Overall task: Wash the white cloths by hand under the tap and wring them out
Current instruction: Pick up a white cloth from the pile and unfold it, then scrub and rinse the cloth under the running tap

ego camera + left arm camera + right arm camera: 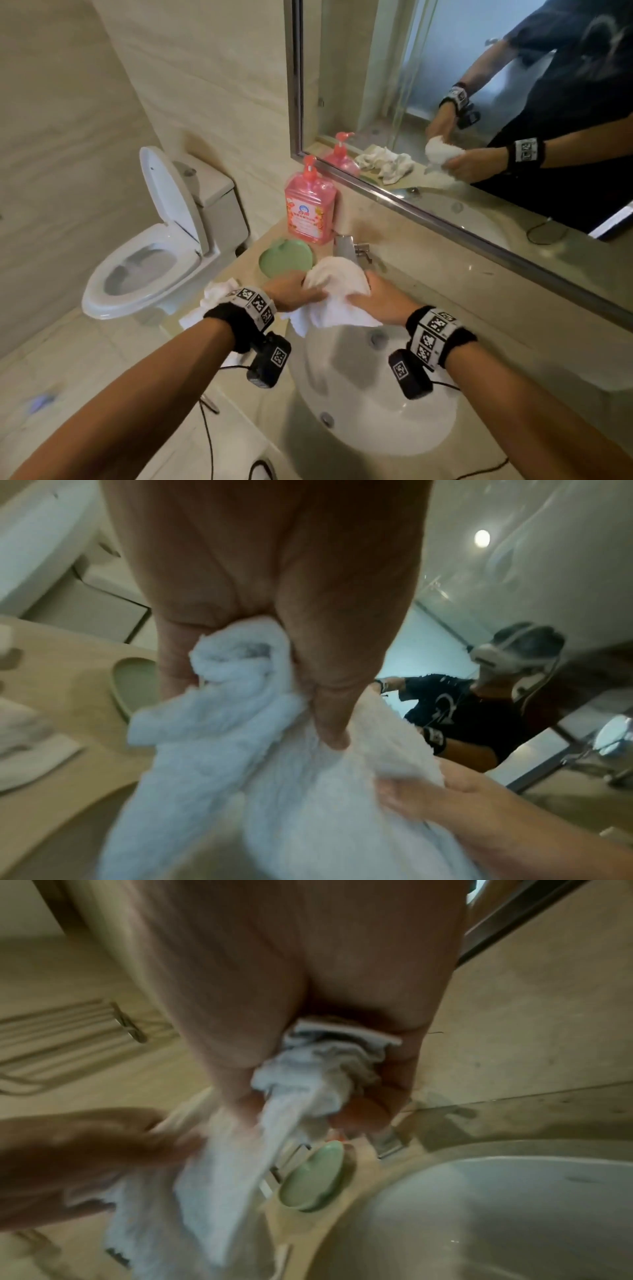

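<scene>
Left hand [297, 291] and right hand [378, 297], fingers curled, grip one bunched white cloth [337, 287] between them above the far rim of the sink [346, 435]. Just beyond the cloth, the tap [346, 247]. Behind the left wrist, more white cloths [214, 296] lie on the tabletop [428, 253]. Beyond the left hand: green soap dish [286, 262], then pink soap bottle [310, 205].

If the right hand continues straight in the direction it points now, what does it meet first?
Probably the tap, just beyond the white cloth that the right hand holds; depth is unclear, and the mirror wall lies behind.
</scene>
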### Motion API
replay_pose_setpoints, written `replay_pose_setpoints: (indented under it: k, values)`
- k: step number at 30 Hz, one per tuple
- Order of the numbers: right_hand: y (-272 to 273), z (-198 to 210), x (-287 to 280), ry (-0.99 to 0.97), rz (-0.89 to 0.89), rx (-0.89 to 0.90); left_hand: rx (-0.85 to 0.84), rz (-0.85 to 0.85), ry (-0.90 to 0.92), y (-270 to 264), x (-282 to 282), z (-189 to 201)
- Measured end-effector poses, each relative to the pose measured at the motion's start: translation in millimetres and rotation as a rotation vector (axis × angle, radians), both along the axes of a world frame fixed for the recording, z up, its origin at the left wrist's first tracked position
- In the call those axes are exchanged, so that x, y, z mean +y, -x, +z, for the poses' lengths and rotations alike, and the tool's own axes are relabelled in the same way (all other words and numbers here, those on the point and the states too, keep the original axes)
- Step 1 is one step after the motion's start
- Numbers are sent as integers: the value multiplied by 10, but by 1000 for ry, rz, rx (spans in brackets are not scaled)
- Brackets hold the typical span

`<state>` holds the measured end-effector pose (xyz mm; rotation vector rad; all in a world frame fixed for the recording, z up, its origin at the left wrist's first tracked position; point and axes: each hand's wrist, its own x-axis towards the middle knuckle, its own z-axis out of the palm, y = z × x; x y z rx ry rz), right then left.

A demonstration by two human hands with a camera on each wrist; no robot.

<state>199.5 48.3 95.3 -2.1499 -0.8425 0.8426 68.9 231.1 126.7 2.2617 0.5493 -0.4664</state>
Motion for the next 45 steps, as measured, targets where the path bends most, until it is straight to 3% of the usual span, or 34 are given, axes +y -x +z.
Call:
replay_pose_setpoints:
  k: [3,6,13,24,28,33,40,45]
  values:
    - [-59,-224,-132,229,150,10,40,-65,-44,104,124,-339]
    - [-170,-455,-89,402,185,-59,133,-39,13,21,106,-621]
    - [-541,-495,228,248,-83,23,158,-168,15,-507,82,-1060]
    - [-750,-582,321,231,-73,-142,114,-192,88,-847,81,-1384]
    - [-835,-687,299,154,-103,-27,81,-137,79,-933,40,-1456]
    - [-942,-783,258,164,-139,-28,-19,-95,132,-1068,3,-1556]
    - [-826,-1127,152,341,-50,55,-49,42,231,-1014,94,-1685]
    - [-703,-1332,377,219,-53,151,-137,44,141,-798,320,-1638]
